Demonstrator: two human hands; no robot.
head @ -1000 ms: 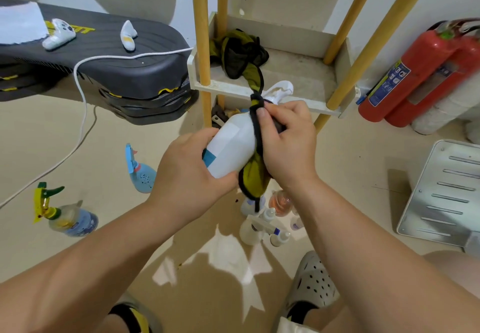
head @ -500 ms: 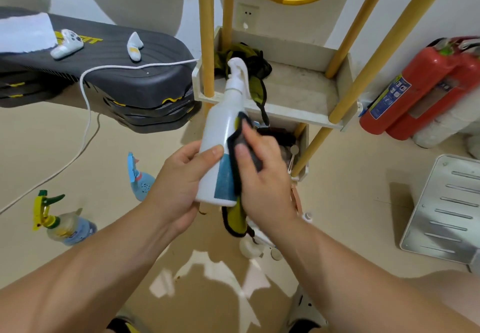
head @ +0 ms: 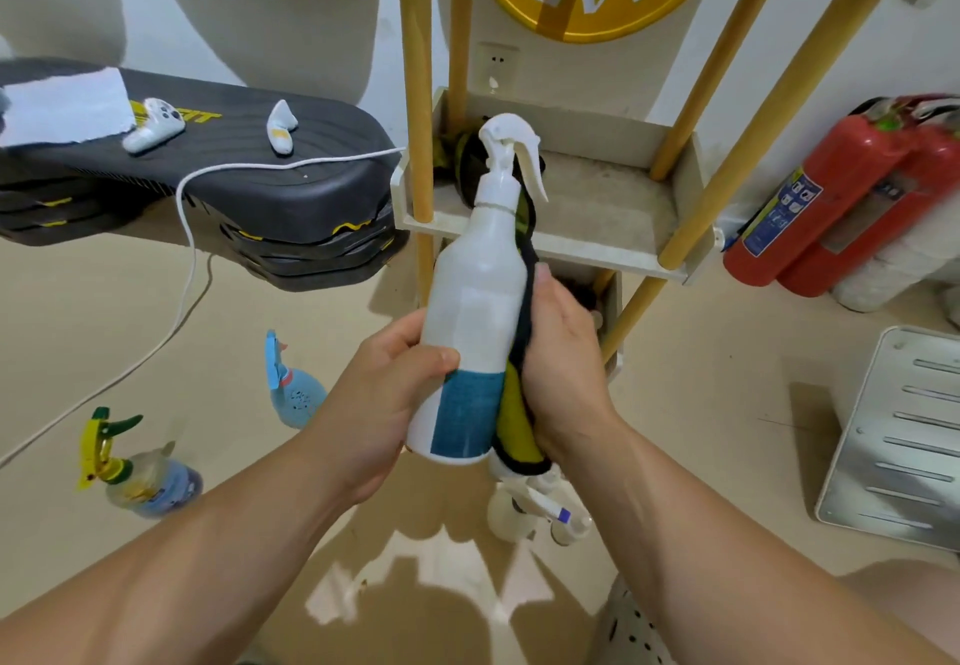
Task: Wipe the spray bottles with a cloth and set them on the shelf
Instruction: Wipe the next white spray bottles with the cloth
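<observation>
The left hand (head: pixel 384 394) grips the white bottle (head: pixel 475 311) low down — upright, in front of the shelf (head: pixel 597 228). The right hand (head: pixel 563 368) curls round the cloth (head: pixel 514 404) & presses it on the bottle's right side — 2 more bottles (head: pixel 140 472) lie on the floor.

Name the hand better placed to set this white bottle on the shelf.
Probably left. The left hand grips the white bottle upright; the right hand holds the cloth against it.

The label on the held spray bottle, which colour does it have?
Teal blue label low on the white spray bottle, seen in the head view.
</observation>
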